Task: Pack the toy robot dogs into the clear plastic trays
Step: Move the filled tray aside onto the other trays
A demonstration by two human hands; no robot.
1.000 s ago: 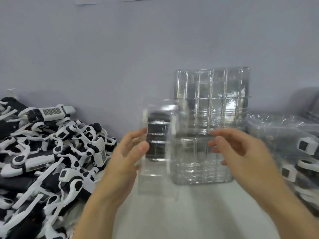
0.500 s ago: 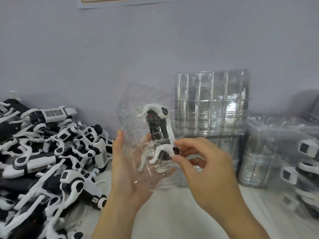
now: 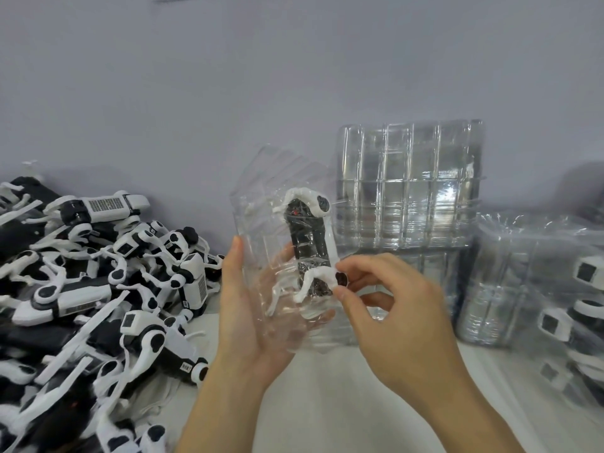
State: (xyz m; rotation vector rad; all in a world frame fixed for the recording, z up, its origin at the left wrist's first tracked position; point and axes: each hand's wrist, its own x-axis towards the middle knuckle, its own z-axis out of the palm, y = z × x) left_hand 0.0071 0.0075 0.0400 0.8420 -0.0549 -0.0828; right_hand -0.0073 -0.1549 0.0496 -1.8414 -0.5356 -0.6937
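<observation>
At frame centre, a clear plastic tray (image 3: 261,256) is cradled by the open left hand (image 3: 251,318); a toy robot dog (image 3: 310,246) is pinched by the right hand (image 3: 392,308). Seating appears underway; pressing the legs home is likely needed next.

Black-and-white toy dog (image 3: 310,246) upright inside clear tray (image 3: 261,230) — loose dogs (image 3: 98,289) heaped left

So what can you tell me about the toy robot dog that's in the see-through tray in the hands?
The toy robot dog has a long black body with white, bent legs and round black joints, and it looks like hard plastic. It lies lengthwise, on end, inside the clear plastic tray, which is held up above the table. The left hand cradles the tray from behind. The right hand pinches the dog's lower white leg at its black joint. Glare off the tray blurs its finer details.
</observation>
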